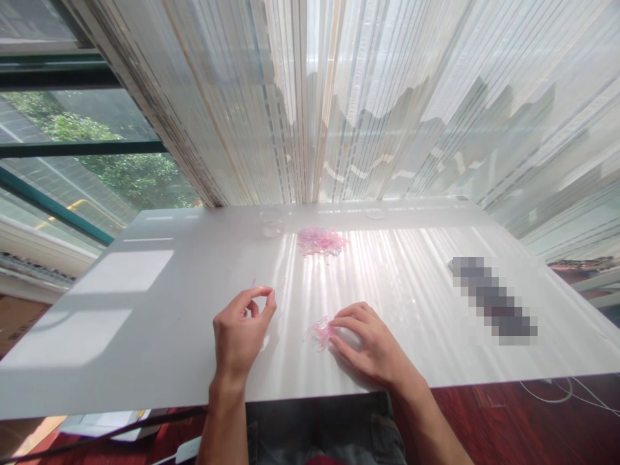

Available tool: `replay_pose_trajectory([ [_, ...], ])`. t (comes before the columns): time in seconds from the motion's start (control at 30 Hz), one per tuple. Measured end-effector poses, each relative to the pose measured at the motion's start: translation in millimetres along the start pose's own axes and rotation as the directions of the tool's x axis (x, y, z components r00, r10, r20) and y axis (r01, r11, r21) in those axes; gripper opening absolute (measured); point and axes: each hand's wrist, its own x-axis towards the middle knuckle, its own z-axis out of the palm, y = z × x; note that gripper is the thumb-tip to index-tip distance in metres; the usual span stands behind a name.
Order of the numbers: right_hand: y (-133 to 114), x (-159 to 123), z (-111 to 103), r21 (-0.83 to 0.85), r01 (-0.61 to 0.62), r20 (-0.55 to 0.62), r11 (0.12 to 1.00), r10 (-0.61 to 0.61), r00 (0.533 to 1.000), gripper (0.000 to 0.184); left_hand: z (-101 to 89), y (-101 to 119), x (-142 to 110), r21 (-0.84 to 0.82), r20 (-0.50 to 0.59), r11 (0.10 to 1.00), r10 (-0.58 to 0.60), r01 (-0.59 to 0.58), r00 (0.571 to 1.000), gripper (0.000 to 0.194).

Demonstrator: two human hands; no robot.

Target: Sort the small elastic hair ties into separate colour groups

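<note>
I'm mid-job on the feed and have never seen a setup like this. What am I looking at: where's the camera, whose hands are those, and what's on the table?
No machine here: these are a person's two bare hands. There is just one picture, from a camera worn on that person's head, looking forward and down.

On the white table sit a large pink heap of thin strands towards the far side, a small pink pile nearer the person, and a clear container left of the heap. The dark item at the right is pixelated, so I can't say what it is.

The left hand pinches thumb and forefinger together; any strand between them is too fine to tell. The right hand has its fingertips at the small pile's edge.
</note>
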Motion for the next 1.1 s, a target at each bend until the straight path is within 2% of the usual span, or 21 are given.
replay_pose_trajectory([
  [0.1,-0.5,0.2,-0.3,0.008,-0.007,-0.001,1.000,0.007,1.000,0.013,5.9,-3.0,10.0,0.089,0.076,0.983,-0.170,0.163,0.982,0.017],
  [0.2,-0.2,0.5,-0.1,0.007,-0.004,0.004,1.000,0.003,1.000,0.013,10.9,-4.6,15.5,0.165,0.155,0.963,-0.237,0.211,0.959,0.014],
  [0.47,0.5,1.3,0.0,-0.003,0.008,0.003,1.000,-0.008,1.000,0.011,16.3,0.5,21.1,0.275,0.280,0.931,-0.315,0.239,0.907,0.012],
  [1.1,-0.8,1.4,-1.6,0.011,-0.012,0.028,1.000,0.012,1.000,0.010,22.7,-1.4,18.5,0.330,0.296,0.906,-0.364,0.263,0.883,0.014],
])
